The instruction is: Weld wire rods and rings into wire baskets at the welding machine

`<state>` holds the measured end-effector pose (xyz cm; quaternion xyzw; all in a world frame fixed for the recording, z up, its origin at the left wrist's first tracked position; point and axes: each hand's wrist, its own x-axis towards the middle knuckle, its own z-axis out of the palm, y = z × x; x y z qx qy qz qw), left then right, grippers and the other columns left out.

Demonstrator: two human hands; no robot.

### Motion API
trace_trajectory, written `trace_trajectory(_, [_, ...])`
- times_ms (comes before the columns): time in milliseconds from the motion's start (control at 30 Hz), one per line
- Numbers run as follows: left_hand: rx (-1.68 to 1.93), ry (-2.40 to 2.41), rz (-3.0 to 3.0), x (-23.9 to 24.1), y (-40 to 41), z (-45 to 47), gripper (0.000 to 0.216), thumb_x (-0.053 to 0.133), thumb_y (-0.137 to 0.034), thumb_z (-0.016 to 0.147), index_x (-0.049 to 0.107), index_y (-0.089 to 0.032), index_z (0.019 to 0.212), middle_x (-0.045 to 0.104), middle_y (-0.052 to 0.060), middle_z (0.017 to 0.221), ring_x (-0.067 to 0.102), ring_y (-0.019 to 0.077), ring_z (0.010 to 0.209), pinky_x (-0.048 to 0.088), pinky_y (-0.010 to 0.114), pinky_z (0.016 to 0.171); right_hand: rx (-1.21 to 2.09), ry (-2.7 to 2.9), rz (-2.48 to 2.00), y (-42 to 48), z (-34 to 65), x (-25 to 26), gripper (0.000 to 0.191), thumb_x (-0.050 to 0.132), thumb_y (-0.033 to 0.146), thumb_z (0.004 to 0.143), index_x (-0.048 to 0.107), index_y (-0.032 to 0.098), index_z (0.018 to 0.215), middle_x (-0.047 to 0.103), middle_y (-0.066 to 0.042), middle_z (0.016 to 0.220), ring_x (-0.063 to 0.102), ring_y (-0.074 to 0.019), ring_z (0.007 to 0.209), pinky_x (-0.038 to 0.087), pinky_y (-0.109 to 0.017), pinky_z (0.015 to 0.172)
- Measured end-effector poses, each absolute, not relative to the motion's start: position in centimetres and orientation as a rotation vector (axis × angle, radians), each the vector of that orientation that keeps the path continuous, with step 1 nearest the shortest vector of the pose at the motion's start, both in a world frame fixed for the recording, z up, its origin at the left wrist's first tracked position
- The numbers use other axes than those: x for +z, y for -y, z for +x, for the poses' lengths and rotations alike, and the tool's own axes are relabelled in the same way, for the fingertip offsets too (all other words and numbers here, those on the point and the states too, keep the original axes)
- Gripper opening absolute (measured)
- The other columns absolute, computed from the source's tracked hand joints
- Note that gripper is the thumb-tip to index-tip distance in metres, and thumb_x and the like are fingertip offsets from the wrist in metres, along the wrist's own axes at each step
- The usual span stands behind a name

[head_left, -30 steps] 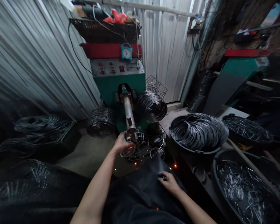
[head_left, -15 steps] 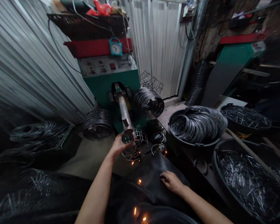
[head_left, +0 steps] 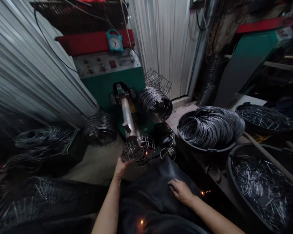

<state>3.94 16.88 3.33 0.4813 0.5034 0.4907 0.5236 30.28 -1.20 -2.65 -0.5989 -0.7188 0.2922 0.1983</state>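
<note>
Far to the left of the left hand [head_left: 120,167] lie dark heaps of wire frames [head_left: 36,143], low on the floor against the ribbed wall [head_left: 26,74]. Nearer, up and left of that hand, a coil [head_left: 100,129] of wire stands on edge beside the green machine [head_left: 112,81], which carries a small clock [head_left: 115,41] high above.

The left hand grips the lower left rim of the cage [head_left: 139,149] — a round, dome-shaped wire basket — with its fingers curled over the wires. The cage sits on the tip of the arm [head_left: 127,118], a metal bar whose long axis runs from the machine down and toward the person. The cage's own axis follows that bar: its open mouth faces up and away along the bar, its rounded end points down toward the cloth [head_left: 156,188]. An orange glow shows inside it.

Just right of the cage lie two small rings [head_left: 167,147]; above them a second coil [head_left: 155,104] hangs on the machine.

The right hand [head_left: 182,191] rests on the dark cloth, well right of and below the cage, fingers bent with the tips pressed down on something small and dark — what it is cannot be told. Sparks [head_left: 205,192] glow just right of it.

Further right stand a tub [head_left: 205,148] of wire hoops and a basin [head_left: 258,188] of short rods
</note>
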Motion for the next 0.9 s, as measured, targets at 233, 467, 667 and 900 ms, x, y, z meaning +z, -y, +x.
trace_trajectory(233, [1.23, -1.229, 1.141, 2.3, -16.2, 3.4, 0.067, 0.079, -0.029, 0.045, 0.054, -0.016, 0.106, 0.066, 0.008, 0.097, 0.062, 0.025, 0.096, 0.048, 0.037, 0.085, 0.765, 2.052, -1.733, 1.1, 30.2, -2.9, 0.026, 0.046, 0.013, 0.08, 0.061, 0.019, 0.1, 0.065, -0.008, 0.095, 0.062, -0.0176, 0.085, 0.044, -0.024, 0.075])
trace_trajectory(467, [1.18, -1.287, 1.21, 2.7, -12.7, 1.8, 0.083, 0.081, -0.028, 0.039, 0.049, -0.018, 0.114, 0.062, 0.009, 0.106, 0.059, 0.0272, 0.102, 0.048, 0.038, 0.088, 0.702, 2.086, -1.725, 1.6, 30.4, -3.0, 0.024, 0.045, 0.014, 0.082, 0.06, 0.019, 0.1, 0.064, -0.008, 0.096, 0.062, -0.0165, 0.083, 0.043, -0.023, 0.072])
trace_trajectory(667, [1.133, -1.386, 1.418, 3.3, -8.1, -0.6, 0.094, 0.08, -0.043, 0.045, 0.038, -0.019, 0.125, 0.055, 0.013, 0.119, 0.055, 0.0298, 0.109, 0.048, 0.04, 0.09, 0.712, 2.09, -1.736, 1.6, 30.5, -2.8, 0.022, 0.045, 0.016, 0.082, 0.06, 0.02, 0.098, 0.064, -0.008, 0.097, 0.061, -0.0173, 0.087, 0.043, -0.023, 0.073])
trace_trajectory(900, [0.886, -1.55, 2.034, 4.7, -5.5, -1.2, 0.091, 0.08, -0.042, 0.046, 0.041, -0.017, 0.125, 0.044, 0.012, 0.121, 0.047, 0.0308, 0.114, 0.039, 0.048, 0.1, 0.696, 2.102, -1.791, 1.5, 30.2, -2.4, 0.024, 0.044, 0.013, 0.081, 0.06, 0.019, 0.098, 0.064, -0.009, 0.096, 0.061, -0.0185, 0.087, 0.042, -0.025, 0.074])
